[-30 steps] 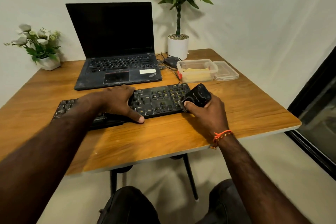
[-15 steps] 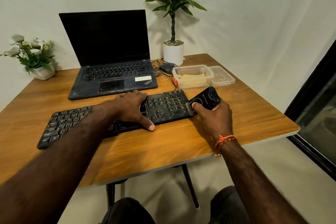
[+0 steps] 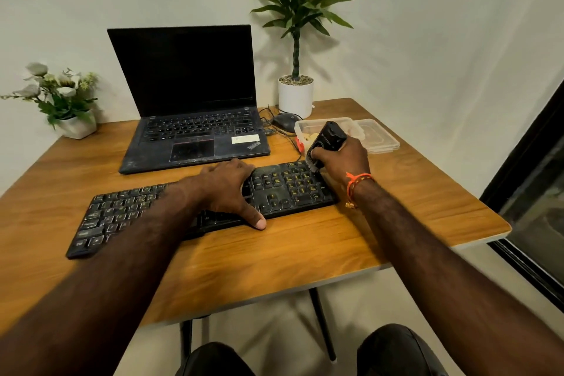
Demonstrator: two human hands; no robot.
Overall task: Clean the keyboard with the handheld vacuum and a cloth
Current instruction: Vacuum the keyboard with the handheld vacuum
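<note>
Your right hand fingers wrap the handheld vacuum, nozzle on the keyboard right-center; left hand fingers flat, pressing the keys.

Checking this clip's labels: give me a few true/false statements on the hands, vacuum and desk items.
1. The right hand grips the handheld vacuum at the keyboard's right end. True.
2. The left hand holds a cloth. False: it rests flat on the keyboard.
3. The laptop is closed. False: it stands open, screen dark.
4. A clear container sits behind the vacuum. True.
</note>
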